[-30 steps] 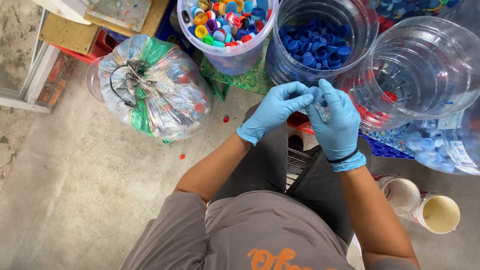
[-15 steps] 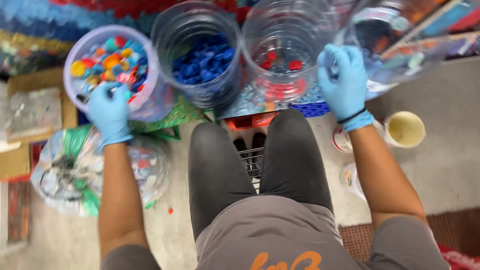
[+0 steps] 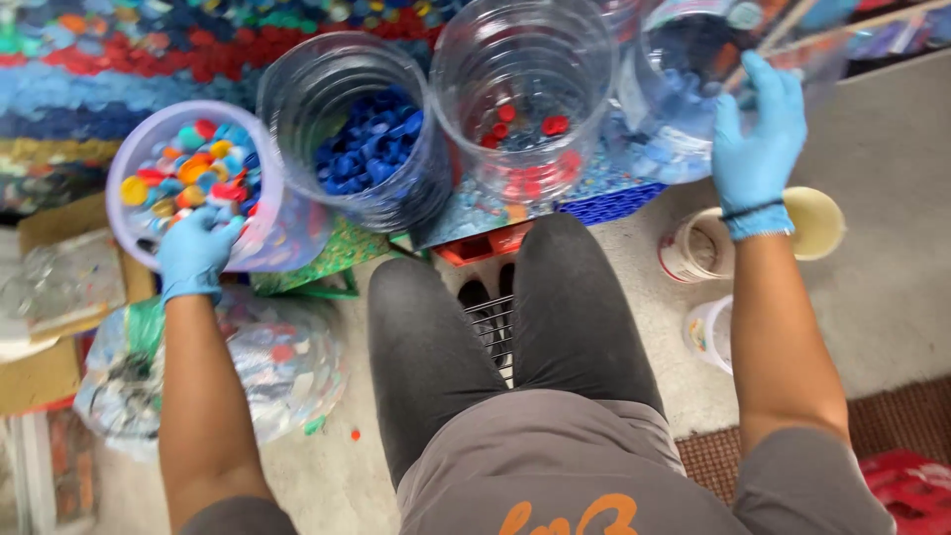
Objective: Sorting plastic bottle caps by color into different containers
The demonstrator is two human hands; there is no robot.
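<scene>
I can't tell what my left hand (image 3: 195,250) grips, curled inside the tub of mixed caps (image 3: 149,139). My right hand (image 3: 758,149) lies flat on a clear jar (image 3: 693,59), cut off above. Concrete floor (image 3: 892,287) beneath.

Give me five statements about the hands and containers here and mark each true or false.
1. Both hands wear blue gloves. True: left hand, right hand.
2. The left hand rests on the tub of mixed-colour caps. True.
3. The clear jar of dark blue caps stands right of the jar with red caps. False: it stands to its left.
4. The right hand holds a red cap. False: it lies against a large clear container; no cap shows in it.
5. The tub of mixed caps is empty. False: caps fill it.
</scene>
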